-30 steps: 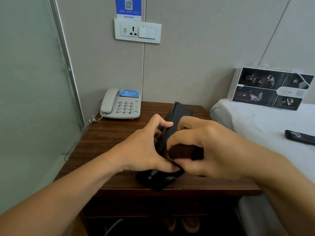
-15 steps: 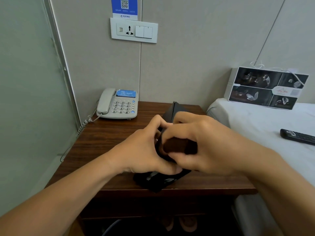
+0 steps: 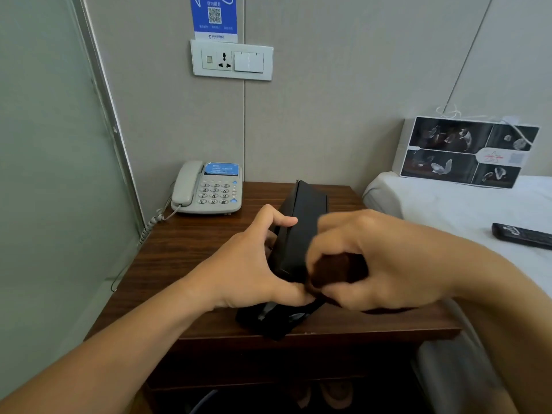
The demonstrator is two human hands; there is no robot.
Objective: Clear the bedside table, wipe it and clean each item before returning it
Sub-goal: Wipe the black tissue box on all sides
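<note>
This looks like a hotel guest room. A corded desk telephone [image 3: 209, 188] with a printed blue card sits at the back of a dark wood bedside surface [image 3: 191, 252], under a wall plate [image 3: 232, 59] combining socket and switches and a blue QR-code notice [image 3: 214, 17]. Just beside it stands a white-sheeted bed [image 3: 466, 210] carrying a remote control [image 3: 521, 236]. Padded panels line the wall, and what may be slippers [image 3: 331, 394] lie underneath.

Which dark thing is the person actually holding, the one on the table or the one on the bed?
The black box on the wooden table, gripped by both hands; the black remote lies untouched on the bed.
</note>
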